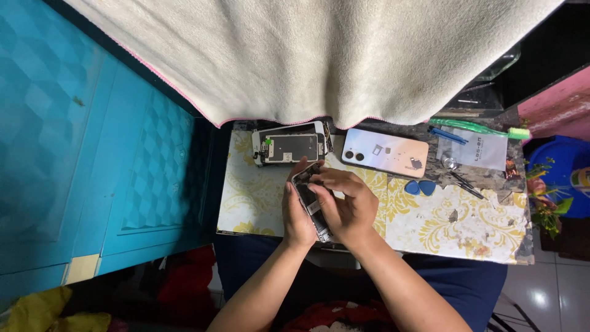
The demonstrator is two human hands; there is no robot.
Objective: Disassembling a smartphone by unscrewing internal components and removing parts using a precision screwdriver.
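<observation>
Both of my hands hold an opened phone body [309, 200] over the near edge of a small table [485, 240]. My left hand [296, 216] cups it from the left side. My right hand [345, 206] grips it from the right, with fingertips pressed on its upper end. Its inner parts face up between my palms. Just beyond my hands lies a detached phone screen panel [289, 146] with its metal back showing. To the right of that rests a pale pink phone back [386, 153] with two camera holes.
Two blue picks [420, 187] lie right of my hands, with black tweezers [464, 183], a clear bag [476, 149] and a green toothbrush [482, 128] further right. A cream towel [307, 55] hangs above the table. A turquoise cabinet [92, 154] stands at left.
</observation>
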